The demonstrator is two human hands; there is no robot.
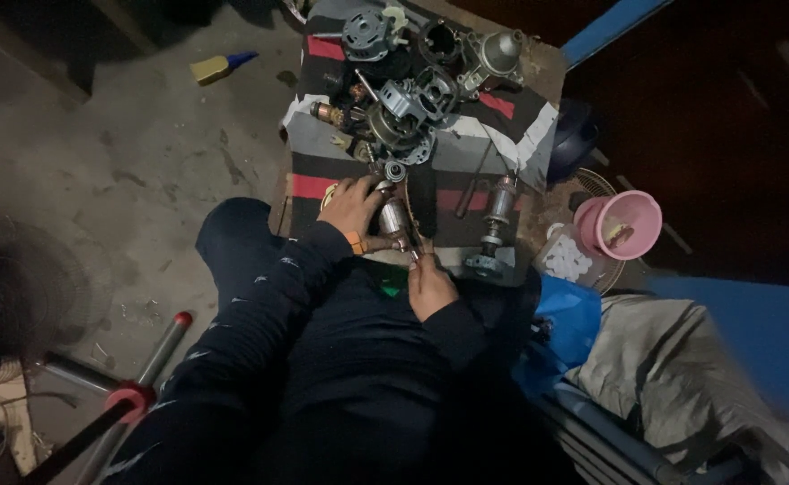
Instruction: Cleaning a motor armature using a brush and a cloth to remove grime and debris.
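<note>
Metallic and copper-toned, the motor armature [395,218] lies at the near edge of the striped cloth [322,187], its long axis running roughly away from the person, tilted slightly leftward at the far end. The left hand [351,205] wraps its left side, fingers closed around the body. The right hand [430,286] sits just nearer the person, below the armature's near shaft end, pinching a thin tool [415,254] that points up toward that end. A second armature [499,211] stands apart to the right, and motor housings [403,121] crowd the cloth beyond.
</note>
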